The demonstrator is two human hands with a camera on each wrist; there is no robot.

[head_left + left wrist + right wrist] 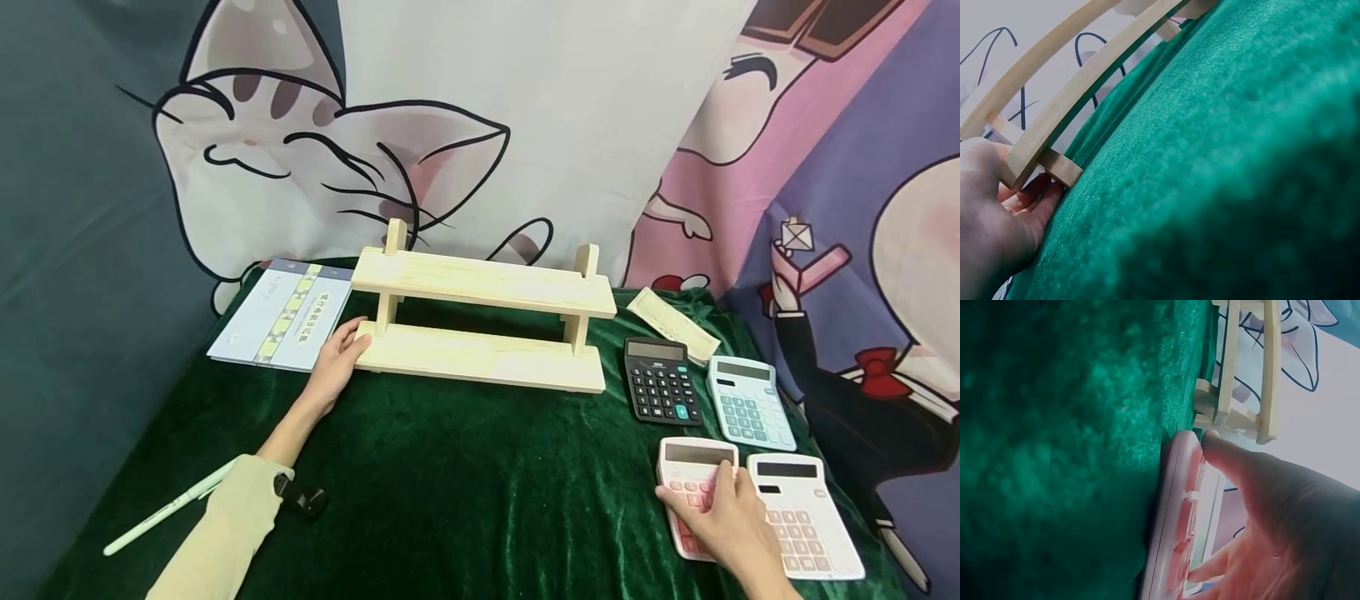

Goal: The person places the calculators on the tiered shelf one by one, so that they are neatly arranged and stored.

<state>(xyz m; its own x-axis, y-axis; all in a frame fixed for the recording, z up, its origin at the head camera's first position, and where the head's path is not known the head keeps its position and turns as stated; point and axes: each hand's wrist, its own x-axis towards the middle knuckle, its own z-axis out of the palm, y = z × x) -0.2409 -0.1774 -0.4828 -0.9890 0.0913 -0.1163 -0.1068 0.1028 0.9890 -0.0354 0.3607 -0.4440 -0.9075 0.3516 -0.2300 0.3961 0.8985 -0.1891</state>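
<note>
A pale wooden two-tier shelf stands on green velvet cloth. My left hand grips the left end of its lower board, thumb on top; in the left wrist view the fingers curl under the board's end. At the lower right, my right hand holds a pink calculator across its width, thumb at the left edge and fingers near the right edge by the display. The right wrist view shows the calculator's pink side low over the cloth, with the thumb at its edge.
Beside the pink calculator lies a white one with pink keys. Behind them are a black calculator, a blue calculator and a paper pad. Books lie left of the shelf, and a pale green pen near the left sleeve.
</note>
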